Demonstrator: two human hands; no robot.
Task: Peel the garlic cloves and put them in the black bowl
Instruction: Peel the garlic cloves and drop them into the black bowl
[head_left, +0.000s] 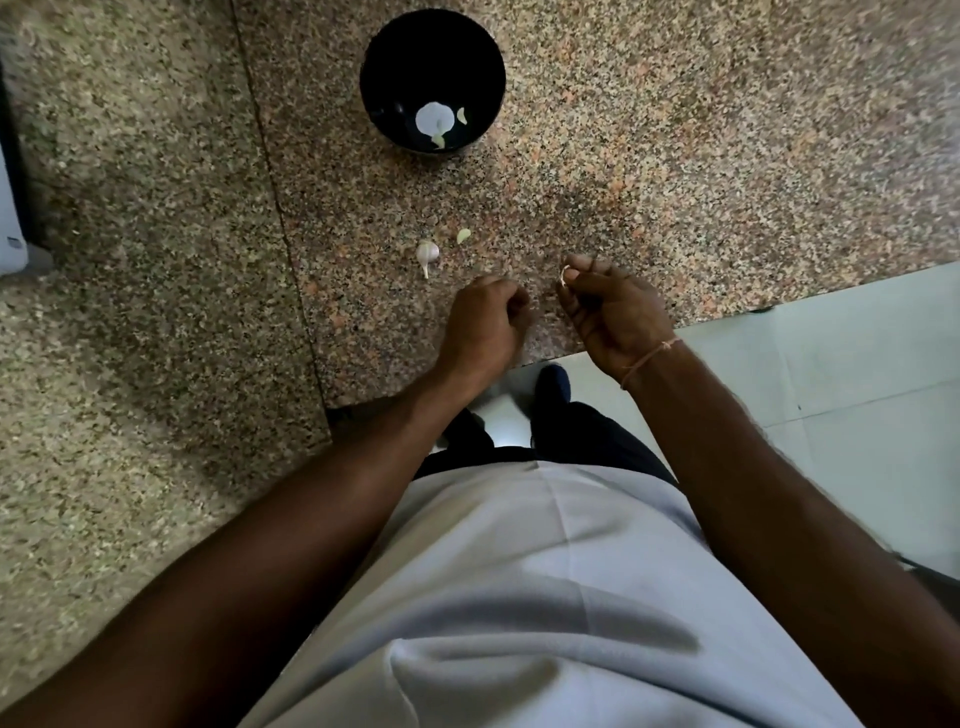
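Speckled granite countertop in brown, tan and pink fills most of the head view, with a dark seam running down its left part. A round black bowl sits at the far side. Inside it lie two pale peeled cloves, one near the right wall and one toward the near wall, beside a bright white patch on the bowl's floor that may be only a reflection.

On the counter between bowl and hands rest two more pieces: a small garlic bulb piece, white with a faint purple blush and a short stem pointing toward the person, and just to its right a yellowish peeled clove.

The right hand, with a thin thread band at the wrist, pinches a small white garlic clove at its fingertips, just above the counter's near edge. The left hand is curled into a loose fist nearby; whether it holds anything cannot be told.
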